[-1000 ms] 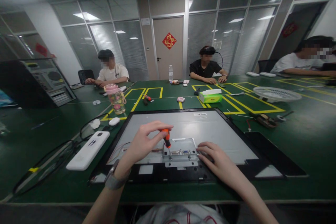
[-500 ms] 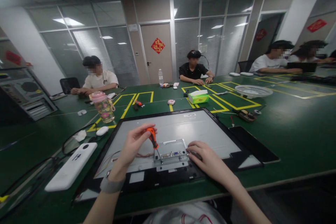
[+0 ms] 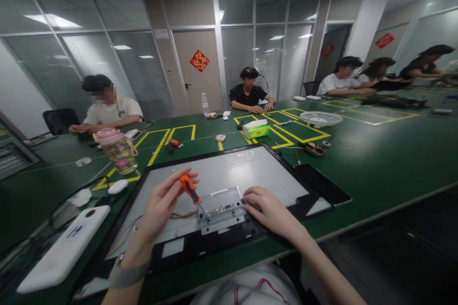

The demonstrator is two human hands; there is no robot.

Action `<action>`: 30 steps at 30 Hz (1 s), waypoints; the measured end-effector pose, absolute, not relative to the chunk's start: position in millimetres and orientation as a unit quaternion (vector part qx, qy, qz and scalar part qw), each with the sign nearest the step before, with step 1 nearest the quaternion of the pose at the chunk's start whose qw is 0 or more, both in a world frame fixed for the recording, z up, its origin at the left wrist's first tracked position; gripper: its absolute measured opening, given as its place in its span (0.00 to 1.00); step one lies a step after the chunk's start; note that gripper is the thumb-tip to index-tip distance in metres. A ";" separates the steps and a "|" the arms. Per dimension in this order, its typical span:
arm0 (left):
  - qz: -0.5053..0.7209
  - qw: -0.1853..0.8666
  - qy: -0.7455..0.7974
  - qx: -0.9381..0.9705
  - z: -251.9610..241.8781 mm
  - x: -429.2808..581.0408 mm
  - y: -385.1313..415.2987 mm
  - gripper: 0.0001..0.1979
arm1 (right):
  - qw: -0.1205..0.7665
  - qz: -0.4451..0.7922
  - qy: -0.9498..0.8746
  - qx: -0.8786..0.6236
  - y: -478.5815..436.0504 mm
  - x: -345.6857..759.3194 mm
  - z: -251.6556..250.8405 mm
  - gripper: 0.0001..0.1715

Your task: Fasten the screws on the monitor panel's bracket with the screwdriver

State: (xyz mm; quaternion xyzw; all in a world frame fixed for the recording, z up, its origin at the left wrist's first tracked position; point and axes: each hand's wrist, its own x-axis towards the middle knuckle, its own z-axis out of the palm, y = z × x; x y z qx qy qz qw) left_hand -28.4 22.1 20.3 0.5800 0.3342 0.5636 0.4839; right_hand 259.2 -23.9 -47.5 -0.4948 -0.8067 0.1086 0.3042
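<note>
My left hand is closed around the orange and black handle of a screwdriver. The screwdriver leans, its shaft slanting down to the front left part of a metal bracket with a row of ports. That bracket sits on the grey back of a flat display panel with a black frame. My right hand rests at the bracket's right side, fingers curled over a small dark object that is mostly hidden. Thin wires run from the bracket's left side across the panel.
Left of the panel lie a white power bank, black cables and a pink-lidded bottle. A black phone-like slab lies to the right. Beyond are a tissue pack and a white round grille. Several people sit across the table.
The head view has turned right, so everything appears shifted left. The screwdriver leans more in the picture, its tip still at the bracket. My right hand stays beside the bracket.
</note>
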 end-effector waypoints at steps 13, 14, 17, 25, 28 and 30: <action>0.584 0.448 0.346 0.581 15.0 -25.9 22.0 0.22 | 0.304 0.112 -0.807 -0.494 -24.3 259.3 -46.7 0.09; 0.593 0.423 0.353 0.587 13.6 -27.1 23.6 0.20 | 0.304 0.113 -0.807 -0.493 -24.2 259.5 -47.1 0.09; 0.598 0.384 0.360 0.604 11.4 -30.1 25.3 0.17 | 0.304 0.117 -0.809 -0.490 -24.0 260.2 -48.4 0.09; 0.570 0.348 0.335 0.665 18.1 -22.8 15.3 0.11 | 0.293 0.130 -0.811 -0.489 -23.3 262.7 -49.0 0.11; 0.597 0.240 0.351 0.680 19.2 -19.5 14.5 0.08 | 0.290 0.132 -0.814 -0.487 -22.3 263.1 -50.4 0.11; 0.575 0.266 0.340 0.695 19.0 -19.3 14.0 0.13 | 0.289 0.131 -0.813 -0.488 -21.7 263.3 -51.6 0.12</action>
